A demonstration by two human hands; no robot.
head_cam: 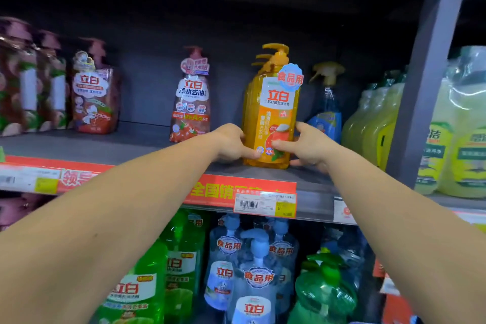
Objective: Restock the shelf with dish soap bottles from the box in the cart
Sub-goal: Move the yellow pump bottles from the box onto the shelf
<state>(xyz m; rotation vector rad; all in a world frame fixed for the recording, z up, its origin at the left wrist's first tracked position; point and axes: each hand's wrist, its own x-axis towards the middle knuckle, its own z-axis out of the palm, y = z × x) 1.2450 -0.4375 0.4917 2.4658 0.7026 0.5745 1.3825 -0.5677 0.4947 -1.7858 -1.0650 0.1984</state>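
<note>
An orange dish soap bottle (272, 110) with a yellow pump stands upright near the front of the grey shelf (147, 147), with more orange bottles lined up behind it. My left hand (231, 143) grips its lower left side. My right hand (306, 146) grips its lower right side, thumb across the label. Both arms reach up from below. The box and the cart are out of view.
A red-brown pump bottle (190, 102) stands left of the orange one, with bare shelf between it and another red-brown bottle (93, 97). A blue spray bottle (326, 108) and yellow-green bottles (373, 118) stand to the right, by a grey upright (426, 81). Green and blue bottles fill the shelf below.
</note>
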